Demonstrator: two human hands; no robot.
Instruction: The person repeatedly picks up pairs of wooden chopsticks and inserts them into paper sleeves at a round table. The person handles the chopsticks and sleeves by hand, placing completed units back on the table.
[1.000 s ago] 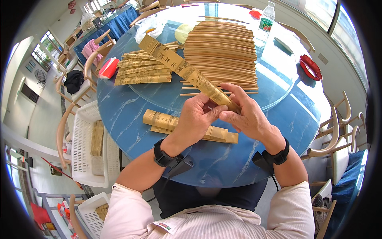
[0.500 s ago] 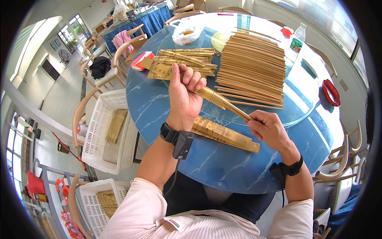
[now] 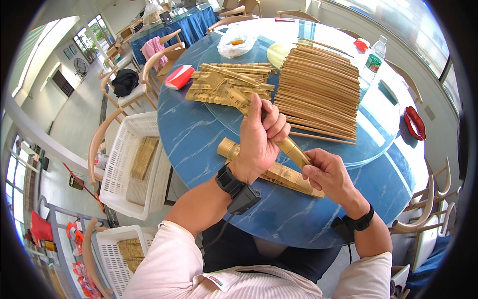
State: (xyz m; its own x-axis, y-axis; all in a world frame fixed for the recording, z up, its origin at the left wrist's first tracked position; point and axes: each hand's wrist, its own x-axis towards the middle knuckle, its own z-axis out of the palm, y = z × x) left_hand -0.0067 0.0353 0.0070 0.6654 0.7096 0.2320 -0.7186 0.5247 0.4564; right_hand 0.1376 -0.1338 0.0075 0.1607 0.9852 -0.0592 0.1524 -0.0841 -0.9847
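Note:
My left hand (image 3: 259,139) is wrapped round a long, flat gold printed sleeve (image 3: 294,152), whose flap end slants away to the upper left. My right hand (image 3: 331,174) pinches the sleeve's near right end between thumb and fingers. The stick inside is hidden now. Below my hands lies a small stack of gold sleeves (image 3: 289,178) on the blue table. Beyond my left hand is a loose pile of filled-looking gold sleeves (image 3: 204,93). A wide pile of thin brown wooden sticks (image 3: 318,92) lies beyond my right hand.
The round blue marbled table (image 3: 191,142) carries a glass turntable. On it are a plastic bag (image 3: 234,45), a water bottle (image 3: 374,57), a red-and-white packet (image 3: 179,77) and a red dish (image 3: 414,123). White baskets (image 3: 112,187) with gold sleeves stand at left.
My left hand has moved right and nearer with the sleeve, closer to my right hand. The stick that showed between my hands has gone inside the sleeve.

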